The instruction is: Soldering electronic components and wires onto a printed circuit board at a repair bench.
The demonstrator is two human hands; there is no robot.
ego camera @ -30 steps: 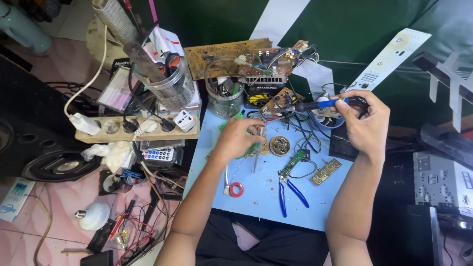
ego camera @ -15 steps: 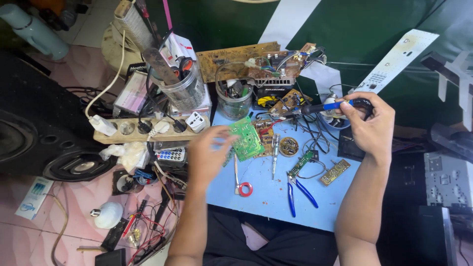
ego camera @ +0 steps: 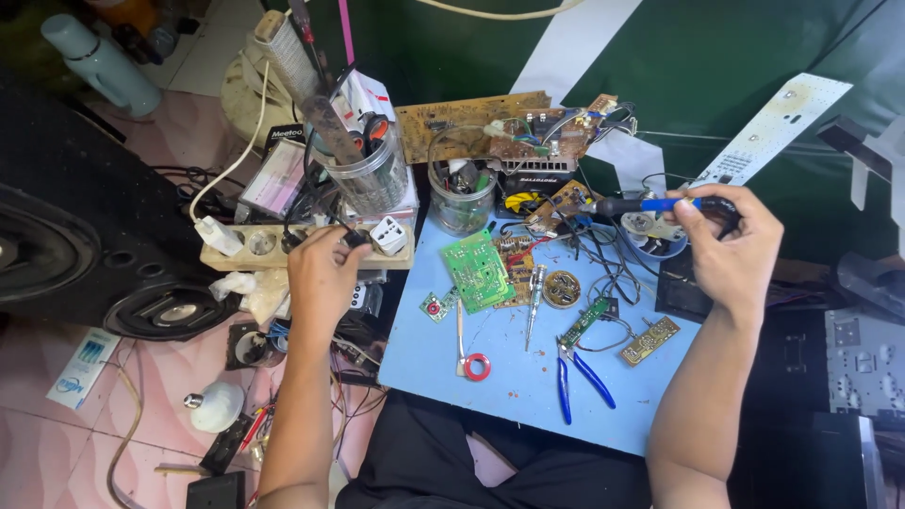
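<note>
— So, where do we stand with the soldering iron [ego camera: 641,204]?

— We have it in our right hand [ego camera: 731,247], fingers closed round the blue handle, the dark tip end pointing left over the far edge of the blue mat [ego camera: 509,368]. It hangs in the air; as far as we can see, the tip touches no board.

— And the left hand [ego camera: 325,273]?

— Off the mat altogether. It is at the wooden power strip [ego camera: 283,247] to the left, fingertips pinched on a small black plug [ego camera: 355,238] just beside the white adapter [ego camera: 389,236]. Whether the plug is seated in its socket we cannot tell; the fingers hide it.

— So how far along would we judge this?

— Early, we think. The iron is in hand and the plug is being handled at the strip, but nothing on the mat is under the tip. The green circuit board [ego camera: 478,273] lies flat and untouched near the mat's upper left, with a small round tin [ego camera: 562,289] and a screwdriver [ego camera: 534,302] near it to its right.

— What else is laid out?

— 1 pair of blue-handled pliers [ego camera: 575,372] nearer us, a red ring [ego camera: 477,367], and 2 clear jars [ego camera: 462,193] of tools behind the mat. Any joint work on the board looks to us not yet begun.
</note>
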